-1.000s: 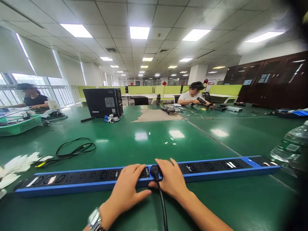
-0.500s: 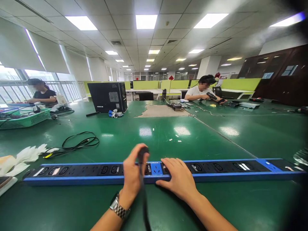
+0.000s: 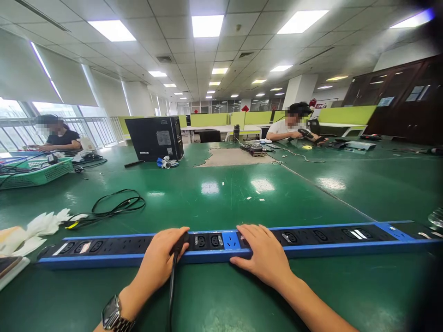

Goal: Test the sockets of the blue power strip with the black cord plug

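A long blue and black power strip (image 3: 117, 262) lies crosswise on the green table in front of me. My left hand (image 3: 159, 254) is closed around a black plug (image 3: 180, 241), which sits at the strip's sockets left of the blue outlet (image 3: 230, 240). Whether the plug is seated fully is hidden by my fingers. Its black cord (image 3: 171, 290) hangs down toward me. Right of the blue outlet, my right hand (image 3: 266, 253) grips the strip, thumb against the near side and fingers over the top.
A coiled black cable (image 3: 119, 203) and crumpled white tissue (image 3: 44, 228) lie at the left. Farther back stand a green basket (image 3: 44, 175), a black computer case (image 3: 152, 138) and gloves (image 3: 167, 162). Two people sit across the table; the right one (image 3: 285, 129) holds a dark tool.
My left hand has come down and left with the plug, from above the strip onto its sockets. My right hand stays on the strip.
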Tool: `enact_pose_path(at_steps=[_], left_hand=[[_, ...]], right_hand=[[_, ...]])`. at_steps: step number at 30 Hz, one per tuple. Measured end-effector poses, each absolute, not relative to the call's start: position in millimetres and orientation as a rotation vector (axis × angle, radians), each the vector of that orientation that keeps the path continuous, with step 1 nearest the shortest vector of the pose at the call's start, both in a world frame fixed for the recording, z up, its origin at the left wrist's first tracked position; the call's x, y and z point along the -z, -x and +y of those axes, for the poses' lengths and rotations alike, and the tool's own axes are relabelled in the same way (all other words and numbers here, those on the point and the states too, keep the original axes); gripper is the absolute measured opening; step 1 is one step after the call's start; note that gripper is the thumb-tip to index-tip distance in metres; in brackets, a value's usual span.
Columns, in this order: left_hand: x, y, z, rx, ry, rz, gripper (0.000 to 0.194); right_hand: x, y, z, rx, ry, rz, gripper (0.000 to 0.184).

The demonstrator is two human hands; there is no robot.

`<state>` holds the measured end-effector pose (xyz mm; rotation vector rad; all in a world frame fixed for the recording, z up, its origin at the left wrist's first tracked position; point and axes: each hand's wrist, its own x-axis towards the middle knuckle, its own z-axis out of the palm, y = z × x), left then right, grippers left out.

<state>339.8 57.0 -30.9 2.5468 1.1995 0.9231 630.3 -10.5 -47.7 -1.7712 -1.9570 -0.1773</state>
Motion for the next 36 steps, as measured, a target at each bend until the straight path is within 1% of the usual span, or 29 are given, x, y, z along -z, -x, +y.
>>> enact_pose_path(at_steps=[4, 10, 12, 16, 18, 21, 25, 31, 36], left_hand=[[20, -341, 59, -0.804, -2.666, 1.063, 0.030], [30, -342, 56, -0.884, -2.680, 1.053, 0.029], [30, -345, 54, -1.005, -2.545, 1.098, 0.030], [14, -337, 53, -1.466, -2.015, 1.315, 0.040], [4, -319, 55, -1.557, -1.899, 1.424, 0.044], [3, -282, 57, -1.458, -1.942, 1.597, 0.052], [17, -239, 58, -1.273, -2.075, 1.707, 0.052], [28, -187, 67, -1.241, -2.070, 1.895, 0.056], [30, -162, 76, -1.133, -2.257, 1.805, 0.052]], right_hand=[[47, -630, -11, 0.172, 1.799, -1.979, 0.069], [49, -631, -12, 0.227, 1.776, -2.011, 0.069], [49, -631, -12, 0.254, 1.768, -2.012, 0.068], [50, -633, -11, 0.295, 1.748, -2.016, 0.067], [51, -634, -11, 0.308, 1.735, -2.027, 0.068], [53, -635, -10, 0.320, 1.729, -2.039, 0.068], [56, -637, -10, 0.343, 1.723, -2.039, 0.067], [60, -639, -8, 0.393, 1.693, -2.023, 0.065], [62, -641, -8, 0.434, 1.680, -2.034, 0.065]])
